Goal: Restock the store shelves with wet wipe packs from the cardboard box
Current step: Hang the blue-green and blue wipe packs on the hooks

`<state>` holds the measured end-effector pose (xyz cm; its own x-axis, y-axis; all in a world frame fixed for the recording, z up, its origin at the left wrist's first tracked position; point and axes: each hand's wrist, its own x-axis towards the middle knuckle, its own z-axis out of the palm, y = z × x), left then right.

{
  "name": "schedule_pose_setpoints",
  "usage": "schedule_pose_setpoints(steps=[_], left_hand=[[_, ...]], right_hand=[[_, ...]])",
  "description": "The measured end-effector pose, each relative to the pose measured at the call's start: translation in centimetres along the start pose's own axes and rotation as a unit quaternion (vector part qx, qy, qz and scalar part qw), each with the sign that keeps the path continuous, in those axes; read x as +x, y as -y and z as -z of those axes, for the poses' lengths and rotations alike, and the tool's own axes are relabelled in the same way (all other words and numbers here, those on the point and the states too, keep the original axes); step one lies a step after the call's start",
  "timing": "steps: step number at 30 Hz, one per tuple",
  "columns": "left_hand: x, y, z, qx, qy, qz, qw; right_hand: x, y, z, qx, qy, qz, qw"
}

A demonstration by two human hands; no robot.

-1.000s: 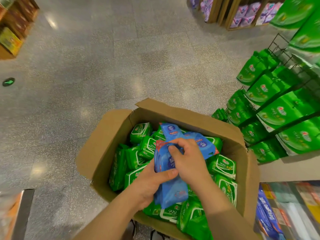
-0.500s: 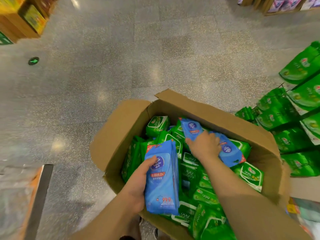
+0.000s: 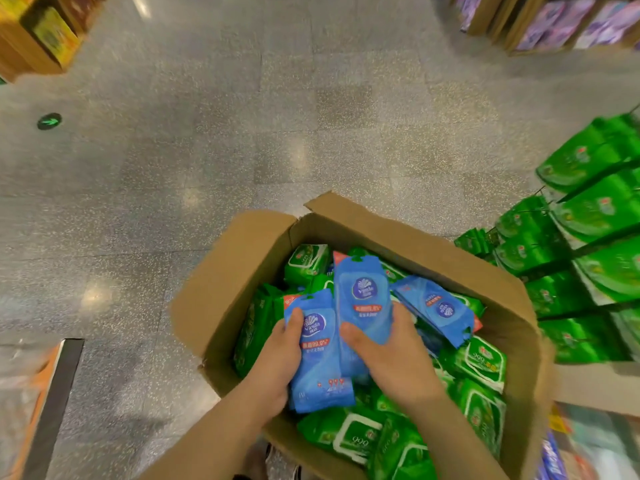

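Observation:
An open cardboard box on the floor holds several green wet wipe packs and some blue ones. My left hand grips a stack of blue wet wipe packs from the left, thumb on its front. My right hand holds a second blue pack upright beside that stack, thumb across its lower front. Another blue pack lies loose in the box to the right of my hands.
A wire rack of green packs fills the right side. Shelves with purple packs stand at the top right. A wooden display sits at the top left. A shelf edge shows at lower left. Speckled floor lies beyond the box.
My right hand has lifted a blue pack out of the box and brought it beside the stack in my left hand. The view has shifted slightly.

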<state>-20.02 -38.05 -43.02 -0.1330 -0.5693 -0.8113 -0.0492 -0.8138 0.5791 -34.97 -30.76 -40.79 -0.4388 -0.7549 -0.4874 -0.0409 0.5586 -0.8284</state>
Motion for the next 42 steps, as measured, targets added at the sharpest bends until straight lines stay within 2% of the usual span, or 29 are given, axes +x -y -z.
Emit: schedule_pose_setpoints(steps=[4,6,8,9,11,12,14,17,19,21,22,25,30,34,36,39,42], left_hand=[[-0.8,-0.9,-3.3,-0.061,0.079,0.045,0.994],[-0.7,-0.8,-4.1,-0.069,0.113,0.042,0.990],[-0.6,-0.8,-4.2,-0.068,0.115,0.011,0.991],[-0.5,-0.8,-4.0,-0.065,0.119,0.006,0.991],[-0.5,-0.9,-3.4,-0.065,0.128,0.018,0.989],[-0.7,-0.9,-2.9,-0.069,0.131,0.027,0.989],[-1.0,-0.9,-1.8,-0.085,0.141,0.040,0.986],[-1.5,-0.8,0.2,-0.106,0.150,0.044,0.982],[-1.8,-0.7,1.3,-0.114,0.159,0.041,0.980],[-2.0,-0.6,2.3,-0.127,0.180,0.050,0.974],[-2.1,-0.6,2.7,-0.134,0.187,0.051,0.972],[-2.5,-0.9,3.2,-0.158,0.191,0.036,0.968],[-3.1,-1.6,3.1,-0.174,0.193,0.024,0.965],[-3.3,-2.2,3.2,-0.159,0.176,0.048,0.970],[-3.6,-2.8,3.3,-0.146,0.183,0.058,0.970],[-4.0,-3.9,3.3,-0.098,0.195,0.069,0.973],[-4.9,-5.2,2.9,-0.024,0.192,0.084,0.977]], right_hand=[[-1.1,0.0,-0.3,-0.168,0.016,0.045,0.985],[-1.3,0.2,0.1,-0.205,0.027,0.090,0.974],[-0.7,0.4,1.6,-0.197,0.041,0.078,0.976],[0.1,0.0,2.8,-0.183,0.018,0.063,0.981],[2.5,-1.5,5.2,-0.198,-0.124,0.049,0.971],[3.9,-2.5,6.4,-0.243,-0.199,0.030,0.949],[6.0,-3.7,8.0,-0.282,-0.292,-0.087,0.910],[9.3,-7.2,9.1,-0.113,-0.293,-0.255,0.915],[10.5,-10.2,9.0,0.052,-0.291,-0.282,0.913],[10.2,-11.5,8.3,0.186,-0.279,-0.266,0.904],[9.6,-11.6,8.0,0.207,-0.274,-0.263,0.902],[8.7,-12.3,7.7,0.190,-0.277,-0.250,0.908],[4.8,-9.7,7.0,0.103,-0.319,-0.120,0.935],[0.8,-5.8,6.6,0.088,-0.296,-0.017,0.951],[-1.5,-3.6,6.3,0.147,-0.284,0.014,0.947],[-4.1,-0.1,6.0,0.280,-0.264,0.055,0.921],[-6.2,4.0,4.7,0.318,-0.213,0.067,0.921]])
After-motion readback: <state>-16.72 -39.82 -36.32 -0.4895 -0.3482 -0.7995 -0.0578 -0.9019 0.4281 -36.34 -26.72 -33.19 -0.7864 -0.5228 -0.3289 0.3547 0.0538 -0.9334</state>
